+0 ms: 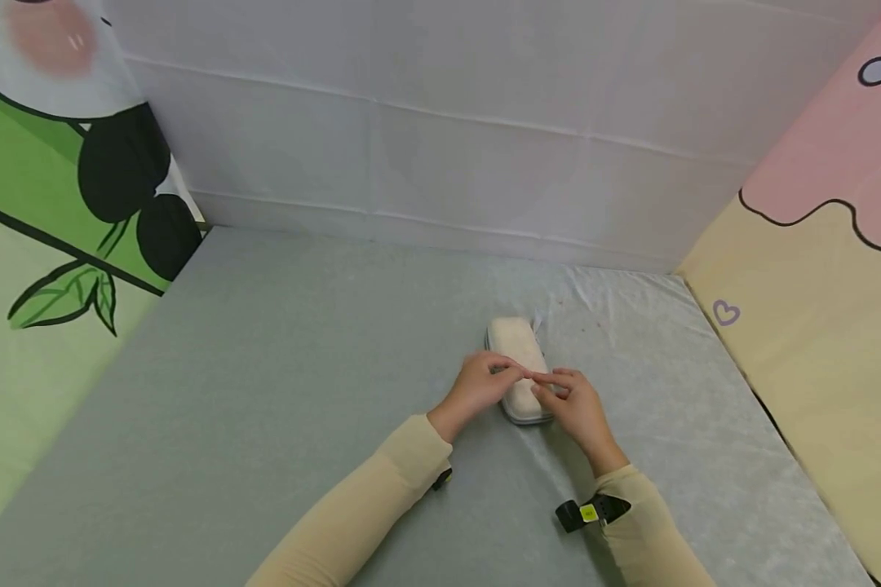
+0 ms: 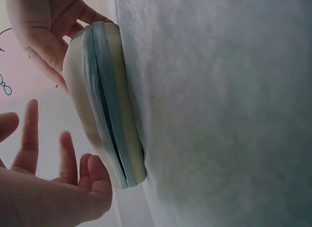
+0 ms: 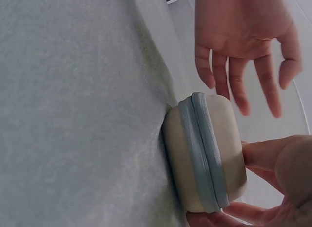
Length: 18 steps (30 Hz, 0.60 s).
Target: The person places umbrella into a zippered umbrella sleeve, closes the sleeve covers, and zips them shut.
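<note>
A cream zippered case [image 1: 514, 338] with blue-grey zip bands [image 2: 105, 100] lies flat on the grey-covered table. A narrow dark gap shows between the bands in the left wrist view. My left hand [image 1: 479, 383] hovers over the case's left side, its fingers [image 3: 237, 83] loosely extended and apart from one another. My right hand [image 1: 580, 412] holds the case at its near right part. In the right wrist view its thumb [image 3: 261, 154] touches the top face, while the fingers [image 3: 248, 212] reach along the side. From the head view, the fingertips of both hands nearly meet above the case.
Grey cloth covers the table [image 1: 301, 350], wrinkled toward the right back. A pale cloth wall [image 1: 448, 163] stands behind it, with printed panels left and right. A black strapped wrist camera [image 1: 595, 512] sits on my right sleeve.
</note>
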### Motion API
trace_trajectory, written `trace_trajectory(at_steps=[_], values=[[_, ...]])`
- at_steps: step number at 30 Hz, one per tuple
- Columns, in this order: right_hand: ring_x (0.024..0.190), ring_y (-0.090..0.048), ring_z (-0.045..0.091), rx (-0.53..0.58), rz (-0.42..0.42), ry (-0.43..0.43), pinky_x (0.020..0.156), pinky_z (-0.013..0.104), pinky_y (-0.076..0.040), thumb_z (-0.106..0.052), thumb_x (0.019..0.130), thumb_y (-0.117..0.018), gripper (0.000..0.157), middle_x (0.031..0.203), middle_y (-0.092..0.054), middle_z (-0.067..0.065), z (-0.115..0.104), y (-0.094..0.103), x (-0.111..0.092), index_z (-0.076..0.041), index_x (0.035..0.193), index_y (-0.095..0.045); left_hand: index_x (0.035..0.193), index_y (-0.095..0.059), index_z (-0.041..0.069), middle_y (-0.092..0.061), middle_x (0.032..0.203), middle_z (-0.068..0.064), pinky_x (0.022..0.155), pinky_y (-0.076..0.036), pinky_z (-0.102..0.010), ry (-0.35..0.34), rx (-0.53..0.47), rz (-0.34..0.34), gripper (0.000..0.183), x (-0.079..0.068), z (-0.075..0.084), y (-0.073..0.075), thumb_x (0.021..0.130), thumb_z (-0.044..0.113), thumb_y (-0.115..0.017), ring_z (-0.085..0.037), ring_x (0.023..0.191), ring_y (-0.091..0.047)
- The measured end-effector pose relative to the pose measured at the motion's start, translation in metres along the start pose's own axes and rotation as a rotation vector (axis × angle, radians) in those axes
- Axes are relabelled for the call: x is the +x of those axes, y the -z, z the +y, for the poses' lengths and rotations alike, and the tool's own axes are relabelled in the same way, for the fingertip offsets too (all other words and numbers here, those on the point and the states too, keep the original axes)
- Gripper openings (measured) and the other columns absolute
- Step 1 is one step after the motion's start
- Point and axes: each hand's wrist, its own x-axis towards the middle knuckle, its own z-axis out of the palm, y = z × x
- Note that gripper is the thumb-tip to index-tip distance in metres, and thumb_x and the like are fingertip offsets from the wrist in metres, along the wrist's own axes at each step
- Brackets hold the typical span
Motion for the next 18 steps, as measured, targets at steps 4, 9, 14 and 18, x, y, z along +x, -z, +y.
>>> trace_trajectory(at_steps=[4,9,14,18], values=[[0.1,-0.057,0.042,0.006,-0.001,-0.004,0.076,0.045,-0.05,-0.015,0.09,-0.064,0.028,0.126,-0.045,0.029,0.0018,0.0,-0.0006,0.001,0.113,-0.066,0.087,-0.076,0.016,-0.065,0.094,0.008,0.08,-0.045,-0.03,-0.097,0.004,-0.063,0.023,-0.0001,-0.0012,-0.0027,0.09,0.017,-0.053,-0.01,0.094,-0.056],[0.099,-0.057,0.041,0.0,0.001,0.004,0.077,0.045,-0.05,-0.015,0.09,-0.064,0.029,0.126,-0.045,0.028,0.0007,0.0,0.0013,0.0,0.114,-0.066,0.092,-0.075,0.013,-0.064,0.101,0.004,0.088,-0.04,-0.031,-0.118,0.072,-0.135,0.021,0.0001,-0.0008,-0.0039,0.092,0.02,-0.055,-0.013,0.099,-0.054],[0.1,-0.057,0.042,-0.004,0.001,-0.002,0.076,0.045,-0.05,-0.016,0.09,-0.064,0.029,0.126,-0.045,0.029,-0.0003,0.0004,0.001,0.0,0.114,-0.066,0.096,-0.074,0.017,-0.064,0.105,0.004,0.085,-0.041,-0.033,-0.043,0.116,-0.143,0.021,0.0014,-0.0009,-0.0045,0.093,0.023,-0.055,-0.016,0.103,-0.052],[0.1,-0.057,0.042,-0.015,0.003,0.007,0.075,0.046,-0.05,-0.012,0.089,-0.063,0.027,0.125,-0.045,0.029,-0.0001,0.0003,-0.0006,0.001,0.113,-0.065,0.097,-0.074,0.017,-0.064,0.106,0.004,0.075,-0.042,-0.029,-0.011,0.124,-0.154,0.019,0.0016,-0.0012,-0.0048,0.093,0.022,-0.056,-0.014,0.096,-0.052]])
